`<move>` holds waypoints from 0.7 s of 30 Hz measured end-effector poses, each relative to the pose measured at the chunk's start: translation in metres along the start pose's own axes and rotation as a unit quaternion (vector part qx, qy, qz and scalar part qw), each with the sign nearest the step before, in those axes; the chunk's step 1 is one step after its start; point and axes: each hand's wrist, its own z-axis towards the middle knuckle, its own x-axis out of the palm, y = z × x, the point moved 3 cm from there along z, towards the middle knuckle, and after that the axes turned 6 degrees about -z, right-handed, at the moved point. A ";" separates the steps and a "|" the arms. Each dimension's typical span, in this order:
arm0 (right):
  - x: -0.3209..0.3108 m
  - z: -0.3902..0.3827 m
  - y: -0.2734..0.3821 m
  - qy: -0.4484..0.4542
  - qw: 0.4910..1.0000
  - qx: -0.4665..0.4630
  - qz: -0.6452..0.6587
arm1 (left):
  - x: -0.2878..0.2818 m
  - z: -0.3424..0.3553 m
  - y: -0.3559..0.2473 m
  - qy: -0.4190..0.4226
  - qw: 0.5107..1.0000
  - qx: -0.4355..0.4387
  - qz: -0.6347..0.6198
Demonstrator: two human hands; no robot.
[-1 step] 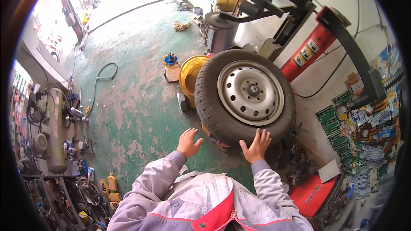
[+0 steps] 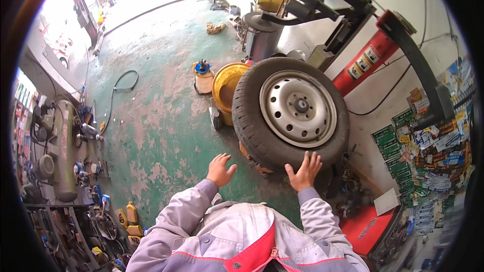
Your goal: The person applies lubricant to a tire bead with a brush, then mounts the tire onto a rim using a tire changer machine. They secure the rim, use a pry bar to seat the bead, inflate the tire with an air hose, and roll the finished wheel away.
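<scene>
The tyre (image 2: 290, 113) (black rubber on a silver steel rim with a ring of small round holes) lies on the tyre-changing machine (image 2: 363, 45), its rim face tilted up toward the camera, in the right half of the view. The right hand (image 2: 304, 171) rests flat against the near edge of the tread, fingers spread and pointing up; it presses on the rubber rather than closing around anything. The left hand (image 2: 220, 170) is open too, fingers loosely splayed, held in the air just left of the tyre and not touching it, with nothing in it.

Both arms come up from the lower edge in pale grey sleeves of a jacket with a red collar. Behind the tyre on its left a yellow drum (image 2: 224, 88) stands on the worn green floor (image 2: 151, 136), and a small pale jug with a blue top (image 2: 203, 77) sits just beside it. A black hose (image 2: 118, 88) curls on the floor further left. Along the left edge stands a grey compressor tank (image 2: 63, 151), with yellow bottles (image 2: 130, 217) near its lower end.
</scene>
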 end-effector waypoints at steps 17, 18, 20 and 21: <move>0.010 0.000 -0.004 0.009 0.999 0.041 0.028 | -0.020 0.019 -0.003 -0.030 0.997 0.062 -0.045; 0.010 0.000 -0.004 0.004 0.999 0.041 0.030 | -0.016 0.021 -0.015 -0.016 0.997 0.058 -0.043; 0.009 0.001 -0.003 -0.001 0.999 0.046 0.027 | -0.009 0.025 -0.041 0.001 0.996 0.086 -0.034; 0.008 0.001 -0.001 -0.024 0.999 0.039 0.030 | -0.005 0.025 -0.054 0.017 0.994 0.097 -0.036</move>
